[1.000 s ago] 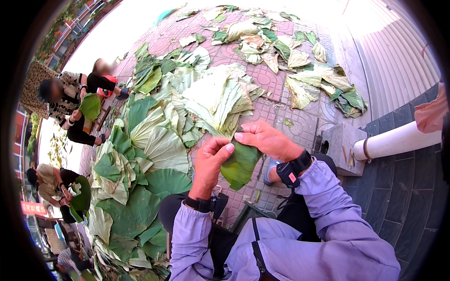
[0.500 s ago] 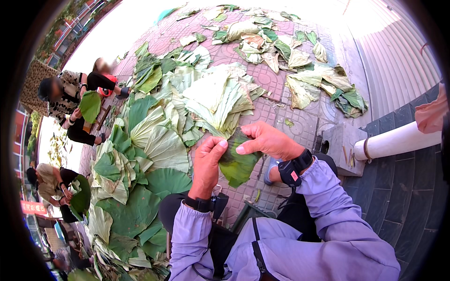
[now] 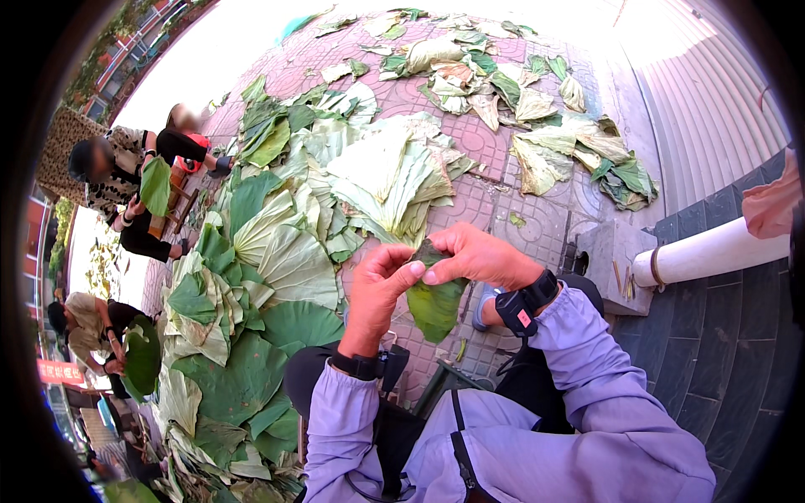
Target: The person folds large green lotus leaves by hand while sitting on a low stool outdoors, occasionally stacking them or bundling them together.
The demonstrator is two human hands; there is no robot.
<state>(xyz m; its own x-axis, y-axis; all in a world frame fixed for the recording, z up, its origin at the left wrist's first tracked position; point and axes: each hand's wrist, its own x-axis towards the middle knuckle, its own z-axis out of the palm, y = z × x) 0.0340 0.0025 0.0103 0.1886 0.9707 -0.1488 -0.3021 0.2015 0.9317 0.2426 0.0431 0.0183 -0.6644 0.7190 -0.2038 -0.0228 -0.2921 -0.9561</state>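
Pinching a green leaf (image 3: 436,308) between thumbs and fingers, the left hand (image 3: 379,283) and the right hand (image 3: 478,258) almost meet at its dark upper edge, so the leaf hangs below them, over the patterned paving (image 3: 537,226). A broad heap of pale and green leaves (image 3: 289,264) spreads at the left; a white pipe (image 3: 721,250) meets a grey block (image 3: 612,251) at the right.

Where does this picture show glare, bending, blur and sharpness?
Head view, upper left: ground glares white; head view, right: roller shutter ridges curve; head view, left: co-worker's head blurred; head view, centre: lotus leaf between left hand and right hand looks fairly sharp.
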